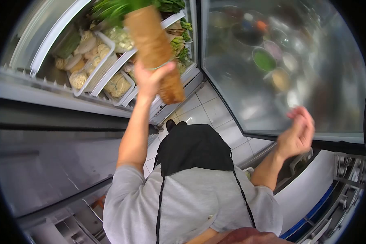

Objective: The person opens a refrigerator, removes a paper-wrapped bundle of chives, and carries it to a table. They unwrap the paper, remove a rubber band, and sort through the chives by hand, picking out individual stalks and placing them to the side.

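My left hand point(149, 80) is closed around a brown paper-wrapped bundle of greens point(148, 38), held tilted in front of the fridge shelves. A thin light-green band goes round the paper near my thumb. Long green leaves point(118, 7) stick out of its far end, smeared by motion. At the right, my right hand point(299, 134) is raised in front of the glass door point(240, 97), its fingers loosely bent with nothing visible in them.
The glass-door fridge stands open; its shelves hold clear tubs point(118, 85) of pale food and leafy greens point(179, 44). Bowls show in the door glass. White floor tiles point(203, 110) lie below. Metal drawers point(69, 229) are at lower left, and a rack point(345, 175) with blue edging at lower right.
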Available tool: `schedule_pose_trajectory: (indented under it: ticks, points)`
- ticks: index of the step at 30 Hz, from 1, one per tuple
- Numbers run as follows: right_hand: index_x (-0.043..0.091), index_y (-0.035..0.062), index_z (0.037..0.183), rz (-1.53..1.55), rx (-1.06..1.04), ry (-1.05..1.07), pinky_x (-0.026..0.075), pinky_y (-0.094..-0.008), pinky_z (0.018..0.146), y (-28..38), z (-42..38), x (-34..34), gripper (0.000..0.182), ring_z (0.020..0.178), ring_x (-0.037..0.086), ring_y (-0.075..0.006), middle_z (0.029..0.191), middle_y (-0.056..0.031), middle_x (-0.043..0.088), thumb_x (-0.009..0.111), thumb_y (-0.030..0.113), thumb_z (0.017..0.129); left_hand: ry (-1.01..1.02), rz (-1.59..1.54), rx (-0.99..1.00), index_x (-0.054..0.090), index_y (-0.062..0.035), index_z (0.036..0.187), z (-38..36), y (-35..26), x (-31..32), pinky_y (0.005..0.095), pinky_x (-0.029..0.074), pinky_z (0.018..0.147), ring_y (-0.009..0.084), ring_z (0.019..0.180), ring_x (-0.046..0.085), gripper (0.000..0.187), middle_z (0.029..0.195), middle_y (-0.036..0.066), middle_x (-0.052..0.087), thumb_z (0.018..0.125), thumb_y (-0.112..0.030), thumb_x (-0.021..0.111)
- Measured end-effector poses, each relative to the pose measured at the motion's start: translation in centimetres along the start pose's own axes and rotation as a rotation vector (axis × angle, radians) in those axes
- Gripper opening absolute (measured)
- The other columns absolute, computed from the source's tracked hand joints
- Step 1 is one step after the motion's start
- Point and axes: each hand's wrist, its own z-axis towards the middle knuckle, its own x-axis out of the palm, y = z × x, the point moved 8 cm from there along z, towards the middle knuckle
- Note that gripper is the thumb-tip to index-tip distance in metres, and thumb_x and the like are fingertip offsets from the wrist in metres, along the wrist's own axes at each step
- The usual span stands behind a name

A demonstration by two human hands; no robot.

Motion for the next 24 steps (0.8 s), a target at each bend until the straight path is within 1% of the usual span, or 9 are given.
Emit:
schedule_pose_trajectory:
  ticks: [3,5,8,10,12,14,17,21,24]
  points:
    - [0.056,-0.0072,0.097,-0.231,-0.636,-0.377,0.055,-0.0287,0.063,6.6,1.6,-5.0,0.013,0.079,0.060,-0.0225,0.099,-0.0184,0.060,0.056,0.006,0.093,-0.127,0.089,0.073,0.056,0.0018,0.119,-1.8,-1.0,-5.4,0.0339,0.049,0.090,0.0195,0.096,0.063,0.057,0.107,0.009,0.066,0.071,-0.014,0.082]
    - [0.054,-0.0083,0.102,-0.461,-0.917,-0.602,0.055,-0.0317,0.071,8.5,1.5,-7.8,0.028,0.085,0.058,-0.0218,0.099,-0.0163,0.057,0.062,0.016,0.092,-0.195,0.134,0.060,0.056,0.0027,0.118,-3.5,-1.2,-8.2,0.0340,0.047,0.090,0.0201,0.096,0.062,0.057,0.106,0.009,0.065,0.070,-0.014,0.081]
    - [0.051,-0.0095,0.116,-0.667,-0.680,-0.594,0.052,-0.0363,0.086,6.4,4.4,-11.1,0.050,0.095,0.058,-0.0238,0.106,-0.0191,0.059,0.061,0.034,0.095,-0.276,0.139,0.075,0.055,0.0035,0.118,-6.0,-1.7,-10.8,0.0343,0.046,0.091,0.0210,0.098,0.061,0.059,0.108,0.010,0.063,0.067,-0.015,0.081]
    - [0.048,-0.0095,0.124,-0.500,-0.185,-0.634,0.048,-0.0381,0.094,0.1,5.1,-14.7,0.060,0.101,0.058,-0.0257,0.112,-0.0200,0.059,0.055,0.043,0.096,-0.336,0.093,0.083,0.052,0.0038,0.122,-7.5,-1.9,-12.0,0.0354,0.044,0.094,0.0224,0.102,0.058,0.067,0.114,0.011,0.059,0.065,-0.017,0.081]
    - [0.046,-0.0093,0.129,-0.327,0.106,-0.583,0.045,-0.0398,0.099,-1.8,4.9,-13.9,0.068,0.107,0.058,-0.0274,0.118,-0.0209,0.058,0.051,0.050,0.097,-0.311,0.074,0.138,0.049,0.0039,0.125,-8.1,-2.7,-12.6,0.0356,0.044,0.095,0.0227,0.104,0.057,0.072,0.117,0.011,0.058,0.065,-0.019,0.081]
    - [0.044,-0.0090,0.132,-0.183,0.201,-0.457,0.045,-0.0412,0.099,-1.0,4.6,-11.5,0.073,0.111,0.058,-0.0290,0.123,-0.0218,0.057,0.047,0.055,0.097,-0.265,0.062,0.147,0.047,0.0030,0.129,-8.6,-3.2,-13.9,0.0368,0.042,0.097,0.0241,0.108,0.056,0.079,0.120,0.012,0.056,0.063,-0.022,0.082]
    - [0.041,-0.0081,0.135,-0.014,0.272,-0.403,0.044,-0.0444,0.101,-1.8,4.3,-11.5,0.078,0.113,0.057,-0.0308,0.125,-0.0210,0.056,0.051,0.058,0.094,-0.287,-0.087,0.163,0.046,0.0016,0.131,-9.8,-5.0,-15.4,0.0379,0.043,0.097,0.0254,0.108,0.056,0.082,0.120,0.012,0.056,0.062,-0.022,0.083]
    - [0.047,-0.0063,0.125,-0.041,0.132,-0.401,0.050,-0.0410,0.090,3.0,1.5,-9.7,0.055,0.101,0.060,-0.0289,0.112,-0.0192,0.060,0.051,0.042,0.099,-0.147,-0.159,0.124,0.044,0.0003,0.133,-12.3,-7.2,-18.6,0.0390,0.047,0.092,0.0258,0.104,0.059,0.085,0.118,0.012,0.058,0.062,-0.024,0.084]
    - [0.048,-0.0052,0.118,-0.020,0.083,-0.388,0.051,-0.0376,0.087,5.1,-2.4,-8.3,0.040,0.097,0.061,-0.0261,0.111,-0.0188,0.061,0.054,0.028,0.099,0.006,-0.117,0.165,0.045,0.0012,0.129,-13.4,-10.4,-19.5,0.0410,0.050,0.089,0.0284,0.102,0.060,0.083,0.114,0.015,0.059,0.063,-0.028,0.085]
